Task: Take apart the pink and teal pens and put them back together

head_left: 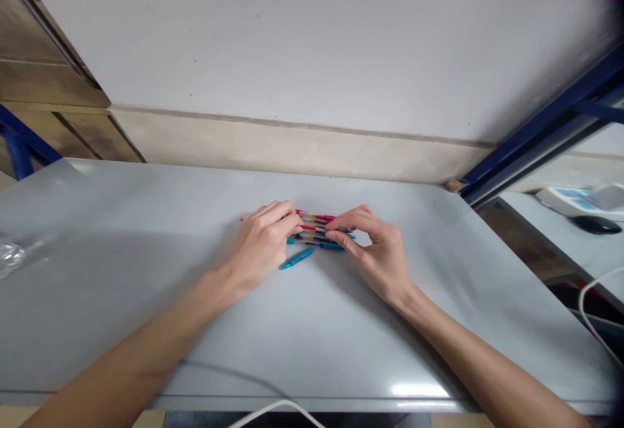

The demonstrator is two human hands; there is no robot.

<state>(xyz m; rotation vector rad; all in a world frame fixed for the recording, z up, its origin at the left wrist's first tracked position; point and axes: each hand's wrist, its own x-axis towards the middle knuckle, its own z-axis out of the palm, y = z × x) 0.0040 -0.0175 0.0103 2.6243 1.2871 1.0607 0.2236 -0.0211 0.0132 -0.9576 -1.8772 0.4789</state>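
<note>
Several slim pens (319,239) with clear barrels and pink, red, black and blue parts lie side by side on the grey table (244,343). My left hand (267,236) is closed over their left ends, its curled fingers hiding those tips. At the right ends, my right hand (371,242) grips the pens between thumb and fingers. A red pen (308,227) shows between the two hands; which fingers bear on it is hard to see. Apart from the row, a turquoise pen (297,259) lies at a slant just in front, touched by neither hand.
Crumpled clear plastic (10,257) lies at the table's left edge. Behind the table stands a white wall (312,44). Blue metal posts (541,116) flank it. To the right, a black mouse (595,224) sits on another surface, and a white cable (587,311) hangs nearby.
</note>
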